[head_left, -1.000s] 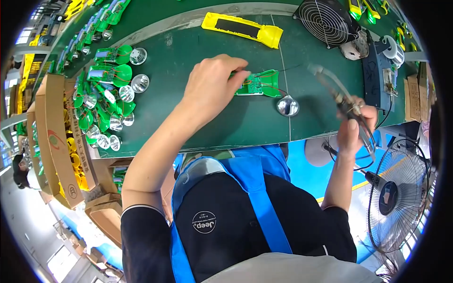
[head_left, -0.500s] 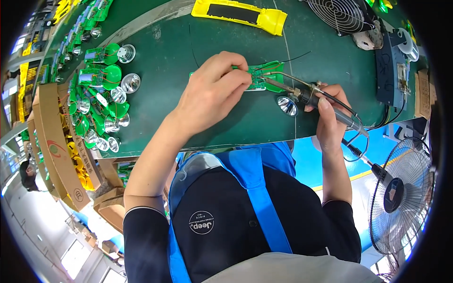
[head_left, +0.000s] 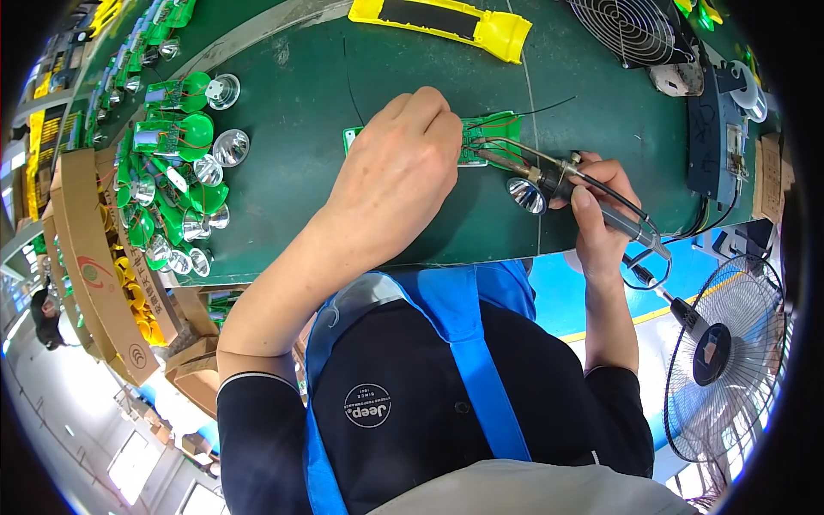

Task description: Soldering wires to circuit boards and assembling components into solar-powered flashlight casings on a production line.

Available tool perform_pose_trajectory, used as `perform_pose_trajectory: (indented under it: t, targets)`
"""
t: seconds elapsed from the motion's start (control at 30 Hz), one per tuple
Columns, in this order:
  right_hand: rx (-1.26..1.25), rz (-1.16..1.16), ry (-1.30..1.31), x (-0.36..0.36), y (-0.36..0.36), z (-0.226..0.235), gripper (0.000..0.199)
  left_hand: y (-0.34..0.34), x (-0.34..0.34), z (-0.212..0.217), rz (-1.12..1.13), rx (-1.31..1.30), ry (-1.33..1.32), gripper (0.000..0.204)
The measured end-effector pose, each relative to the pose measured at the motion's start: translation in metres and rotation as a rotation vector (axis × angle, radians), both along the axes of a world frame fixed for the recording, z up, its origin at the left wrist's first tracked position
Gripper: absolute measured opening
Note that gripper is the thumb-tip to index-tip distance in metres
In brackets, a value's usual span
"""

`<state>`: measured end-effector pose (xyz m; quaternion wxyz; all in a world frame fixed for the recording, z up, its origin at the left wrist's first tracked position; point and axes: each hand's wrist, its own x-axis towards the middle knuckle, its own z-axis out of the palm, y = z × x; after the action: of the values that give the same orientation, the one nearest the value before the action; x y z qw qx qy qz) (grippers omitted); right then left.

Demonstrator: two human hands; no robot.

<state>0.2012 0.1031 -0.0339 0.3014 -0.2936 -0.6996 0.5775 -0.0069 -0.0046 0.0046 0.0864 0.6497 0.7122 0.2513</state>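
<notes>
My left hand (head_left: 399, 167) presses down on a green circuit board (head_left: 491, 137) lying on the dark green table (head_left: 300, 94), covering most of it. My right hand (head_left: 596, 215) grips a soldering iron (head_left: 558, 180) like a pen, its metal tip touching the board's right part beside red and black wires. A silver reflector cup (head_left: 525, 195) lies just below the board, next to the iron.
A pile of green boards with silver reflectors (head_left: 176, 184) fills the table's left side. A yellow plastic housing (head_left: 446, 21) lies at the far edge. A metal fan grille (head_left: 635, 26) sits far right, a standing fan (head_left: 730, 352) stands right of me, and cardboard boxes (head_left: 94, 257) stand left.
My right hand has brought the soldering iron from the raised right side down to the board. My left hand has settled flatter over the board.
</notes>
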Motion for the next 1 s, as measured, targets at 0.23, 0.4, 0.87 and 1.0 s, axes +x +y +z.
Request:
perform_pose_trajectory:
  t: [0.23, 0.4, 0.87, 1.0]
  targets:
    - [0.087, 0.023, -0.011, 0.002, 0.0026, -0.0038, 0.02, 0.0007, -0.0017, 0.0, -0.013, -0.004, -0.009, 0.014]
    - [0.008, -0.009, 0.022, 0.0014, 0.0004, -0.0028, 0.021, 0.0008, -0.0029, 0.0004, -0.026, -0.016, -0.015, 0.014]
    - [0.18, 0.078, 0.106, 0.0055, 0.0088, -0.01, 0.018, 0.0017, -0.0039, 0.0, -0.03, -0.037, 0.004, 0.013]
    - [0.057, 0.027, 0.16, 0.008, 0.0066, -0.0098, 0.018, 0.0009, -0.003, 0.0014, -0.024, -0.033, 0.001, 0.013]
